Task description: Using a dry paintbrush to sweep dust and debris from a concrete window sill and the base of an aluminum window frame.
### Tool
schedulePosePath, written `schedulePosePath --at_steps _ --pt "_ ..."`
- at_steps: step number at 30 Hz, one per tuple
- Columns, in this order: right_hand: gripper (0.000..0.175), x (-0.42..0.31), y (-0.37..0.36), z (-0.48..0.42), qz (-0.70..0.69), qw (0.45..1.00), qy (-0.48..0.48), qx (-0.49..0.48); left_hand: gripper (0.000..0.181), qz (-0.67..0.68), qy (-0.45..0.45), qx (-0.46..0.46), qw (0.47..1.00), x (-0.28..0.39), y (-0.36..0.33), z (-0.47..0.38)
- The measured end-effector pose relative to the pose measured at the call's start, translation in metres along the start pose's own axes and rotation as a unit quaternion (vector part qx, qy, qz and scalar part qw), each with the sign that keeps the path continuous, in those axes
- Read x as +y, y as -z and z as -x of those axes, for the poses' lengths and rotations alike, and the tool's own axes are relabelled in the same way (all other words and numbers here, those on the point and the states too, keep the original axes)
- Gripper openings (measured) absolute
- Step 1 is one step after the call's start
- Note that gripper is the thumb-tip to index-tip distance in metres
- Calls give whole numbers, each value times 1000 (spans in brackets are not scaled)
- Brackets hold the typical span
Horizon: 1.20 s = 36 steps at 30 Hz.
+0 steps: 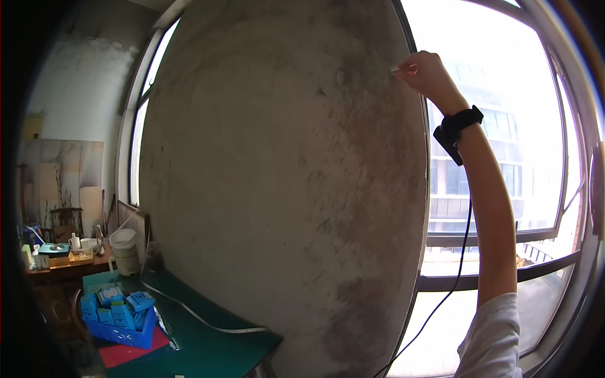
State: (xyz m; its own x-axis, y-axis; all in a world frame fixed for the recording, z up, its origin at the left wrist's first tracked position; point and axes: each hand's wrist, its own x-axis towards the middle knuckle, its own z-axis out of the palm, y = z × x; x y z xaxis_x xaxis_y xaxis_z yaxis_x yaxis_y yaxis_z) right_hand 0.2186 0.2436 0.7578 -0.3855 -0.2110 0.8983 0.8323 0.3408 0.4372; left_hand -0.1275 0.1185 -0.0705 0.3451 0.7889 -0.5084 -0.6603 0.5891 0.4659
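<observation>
My right hand (425,73) is raised high at the wall's right edge, beside the window. Pinched between its thumb and fingers is a small pale piece (394,70), too small to name, near the stained grey plaster wall (264,156). A black wrist strap with a device (456,127) is worn on my right wrist. From it a black cable (456,279) hangs down past the window. My left hand is out of view.
Right of the wall is a framed window (496,189) with its sash tilted. At lower left, a green-topped table (212,349) bears a blue bin (123,334) of blue packets, a white strip (203,316) and a lidded white pail (124,250). Behind, a wooden desk (71,271) holds bottles and cups.
</observation>
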Motion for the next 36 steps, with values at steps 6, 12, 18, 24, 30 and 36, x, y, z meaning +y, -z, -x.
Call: schedulePosePath --at_steps 6,12,18,24,30,36 --pt "23 5 -11 16 -116 983 -134 46 39 -2 2 -2 1000 5 7 -4" --pt "25 1 -12 32 -196 955 -203 91 46 8 0 -37 999 6 0 6" --pt "26 -7 -8 42 -138 962 -221 80 48 27 14 -66 997 7 10 1" --pt "22 -12 -13 56 -146 968 -179 100 49 18 5 2 1000 4 21 -10" --pt "19 -4 -16 74 -178 961 -170 127 48 32 8 -65 997 8 14 -2" --pt "15 -4 -21 95 -243 949 -152 131 48 37 5 -42 998 8 7 4"
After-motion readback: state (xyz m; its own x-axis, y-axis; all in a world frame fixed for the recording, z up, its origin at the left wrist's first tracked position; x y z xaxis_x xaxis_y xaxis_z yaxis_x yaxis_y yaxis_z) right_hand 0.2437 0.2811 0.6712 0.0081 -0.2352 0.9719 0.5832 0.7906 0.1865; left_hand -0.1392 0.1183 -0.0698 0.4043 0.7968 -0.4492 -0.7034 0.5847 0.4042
